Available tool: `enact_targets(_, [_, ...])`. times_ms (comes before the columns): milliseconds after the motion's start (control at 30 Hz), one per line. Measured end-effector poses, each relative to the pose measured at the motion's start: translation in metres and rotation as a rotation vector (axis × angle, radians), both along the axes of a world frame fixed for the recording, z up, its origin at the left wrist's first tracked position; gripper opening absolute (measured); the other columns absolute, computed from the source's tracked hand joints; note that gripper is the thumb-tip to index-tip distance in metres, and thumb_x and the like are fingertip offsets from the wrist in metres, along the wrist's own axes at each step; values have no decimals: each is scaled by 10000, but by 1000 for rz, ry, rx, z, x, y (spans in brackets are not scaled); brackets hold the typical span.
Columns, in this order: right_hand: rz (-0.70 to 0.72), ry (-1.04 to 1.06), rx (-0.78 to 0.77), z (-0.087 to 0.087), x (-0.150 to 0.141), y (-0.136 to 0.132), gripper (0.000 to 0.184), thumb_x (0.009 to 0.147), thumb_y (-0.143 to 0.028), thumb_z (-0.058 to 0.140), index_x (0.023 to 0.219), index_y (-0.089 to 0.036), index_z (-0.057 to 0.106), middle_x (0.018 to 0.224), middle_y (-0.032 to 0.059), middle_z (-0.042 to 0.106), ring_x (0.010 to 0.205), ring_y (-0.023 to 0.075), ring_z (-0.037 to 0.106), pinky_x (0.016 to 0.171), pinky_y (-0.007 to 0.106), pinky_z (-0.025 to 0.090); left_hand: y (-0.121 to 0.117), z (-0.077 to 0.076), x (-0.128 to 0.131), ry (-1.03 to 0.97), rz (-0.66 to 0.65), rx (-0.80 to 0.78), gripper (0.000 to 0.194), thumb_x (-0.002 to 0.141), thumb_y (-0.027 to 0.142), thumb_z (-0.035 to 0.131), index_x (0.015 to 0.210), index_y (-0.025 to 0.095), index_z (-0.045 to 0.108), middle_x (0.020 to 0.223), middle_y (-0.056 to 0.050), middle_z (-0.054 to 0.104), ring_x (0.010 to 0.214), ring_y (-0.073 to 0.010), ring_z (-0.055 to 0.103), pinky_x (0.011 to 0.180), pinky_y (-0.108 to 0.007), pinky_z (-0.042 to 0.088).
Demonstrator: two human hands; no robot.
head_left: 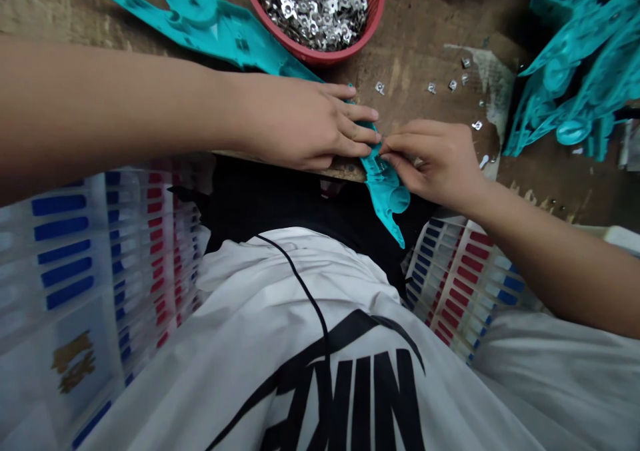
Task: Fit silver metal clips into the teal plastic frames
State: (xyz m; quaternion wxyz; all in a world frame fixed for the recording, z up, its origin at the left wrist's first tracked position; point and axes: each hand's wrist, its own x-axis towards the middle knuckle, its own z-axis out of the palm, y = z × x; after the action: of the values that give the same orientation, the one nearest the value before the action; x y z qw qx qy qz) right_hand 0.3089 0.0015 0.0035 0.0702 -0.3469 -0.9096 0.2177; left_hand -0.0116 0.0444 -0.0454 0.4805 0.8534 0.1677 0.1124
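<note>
Teal moulded plastic piece (383, 178) lies diagonally, its long axis running from upper left to lower right. Its lower end overhangs the edge of the worn wooden surface (425, 44) toward my lap. The teal length at upper left seems to be the same piece, passing under my left hand (295, 124), but I cannot be sure.

Both hands meet on it, the right hand (430, 161) nearer the overhanging end. Left arm reaches in flat from the left, fingers (357, 131) closed together, tips pressing the piece. Right wrist angles in from the right, fingers (400, 150) pinched at its edge; anything small between them is hidden.

Red basket (350, 38) of metal clips (315, 8) sits beyond.
</note>
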Motion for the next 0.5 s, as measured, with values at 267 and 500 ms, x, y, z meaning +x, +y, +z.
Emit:
enact_targets(267, [75,-75,170,-4,-2,-11,468,1352,-326,488,1358,-208,941,1245,151,919,1100,327,861,951,447,637,-2,-6,-8,19,-64,188,643,1099,295,693,1725,334,838,1995,51,642,1982,-329,459,1714,-632,103])
enact_targets(500, [194,-436,231,24,-23,-14,536,1340,-168,385,1416,-124,914,1202,188,892,1048,323,764,844,420,467,-7,2,-6,146,-47,363,602,1127,272,712,1696,391,866,1908,12,763,1942,-368,537,1665,-591,326])
